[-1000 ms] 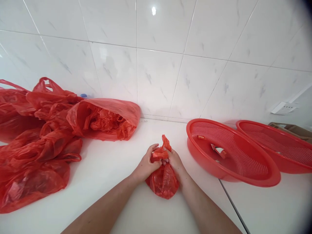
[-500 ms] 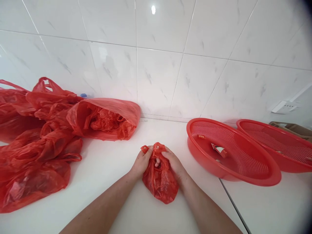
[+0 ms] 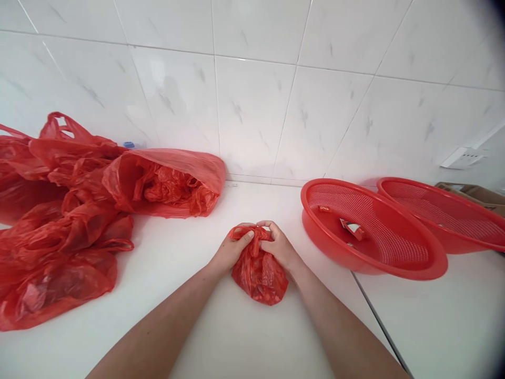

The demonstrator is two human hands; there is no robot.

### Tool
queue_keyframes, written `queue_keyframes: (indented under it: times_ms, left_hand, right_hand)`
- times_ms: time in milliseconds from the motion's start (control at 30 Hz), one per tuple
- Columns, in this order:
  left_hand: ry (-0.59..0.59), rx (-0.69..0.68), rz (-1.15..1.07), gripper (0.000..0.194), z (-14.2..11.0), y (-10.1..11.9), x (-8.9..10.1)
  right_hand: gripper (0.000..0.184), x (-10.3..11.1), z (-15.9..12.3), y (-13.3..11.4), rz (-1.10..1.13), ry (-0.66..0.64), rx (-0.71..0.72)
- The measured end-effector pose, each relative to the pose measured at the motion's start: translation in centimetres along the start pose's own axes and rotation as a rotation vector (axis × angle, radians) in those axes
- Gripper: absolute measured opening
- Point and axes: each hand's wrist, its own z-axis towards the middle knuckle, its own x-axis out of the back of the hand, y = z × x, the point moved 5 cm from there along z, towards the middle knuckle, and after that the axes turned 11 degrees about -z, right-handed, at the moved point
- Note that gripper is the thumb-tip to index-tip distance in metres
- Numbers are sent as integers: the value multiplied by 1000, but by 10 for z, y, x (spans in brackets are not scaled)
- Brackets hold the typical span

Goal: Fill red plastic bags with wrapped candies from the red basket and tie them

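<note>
Between my two hands, low over the white table, is a crumpled red plastic bag (image 3: pixel 261 279). My left hand (image 3: pixel 232 250) is closed on the bag's upper left part, its thumb lying across the gathered plastic. On the other side my right hand (image 3: pixel 279 247) grips the bag's upper right, with thumb and fingers curled at the top. The gathered neck bunches up between the two thumbs, and the lower part of the bag hangs loose toward me. Whatever the bag contains, if anything, cannot be made out through the plastic.
To the left lies a heap of red plastic bags (image 3: pixel 79 210), beside an open red bag (image 3: pixel 205 163) stuffed with crumpled bags. At right stand a red perforated basin (image 3: pixel 398 231) with small packets in it and a second red basin (image 3: pixel 445 210). A tiled wall (image 3: pixel 252 105) closes the back.
My fingers have shifted on the bag: the gap in its top has closed and the plastic is bunched between my thumbs. The view has tilted slightly down.
</note>
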Motion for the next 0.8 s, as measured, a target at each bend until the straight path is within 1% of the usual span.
queue_keyframes:
  times_ms: [67, 100, 200, 267, 300, 367, 433, 500, 533, 633, 733, 800]
  left_hand:
    - [-7, -19, 8, 29, -1, 3, -2]
    - [-10, -29, 11, 27, -2, 4, -3]
    - [-23, -60, 22, 23, -2, 5, -4]
    - [-49, -81, 40, 21, -2, 5, -6]
    - [-70, -87, 55, 20, -2, 4, -7]
    - [-114, -90, 89, 19, -2, 2, -10]
    - [-149, -85, 122, 18, -2, 0, -11]
    - [-161, -92, 155, 18, -2, -2, -12]
    - [-159, -100, 172, 18, -2, -2, -11]
    - [-136, -121, 231, 19, 0, -4, -8]
    - [-91, -130, 291, 20, 1, -3, -2]
    - [-62, -133, 323, 21, 1, -1, 1]
  right_hand:
    - [44, 4, 1, 2, -150, 101, -11]
    - [43, 6, 1, 3, -228, 155, -8]
    - [26, 10, 2, 5, -406, 275, 54]
    - [14, 12, 1, 5, -460, 323, 107]
    - [12, 13, 1, 5, -476, 343, 123]
    - [14, 15, 0, 6, -492, 370, 129]
    - [21, 17, -1, 6, -486, 383, 118]
    - [28, 17, 0, 6, -443, 365, 109]
    - [29, 16, 1, 5, -412, 336, 105]
    - [26, 14, 4, 5, -299, 181, 68]
    - [30, 14, 5, 7, -72, 23, -22]
    - [30, 16, 5, 8, 128, -24, -58]
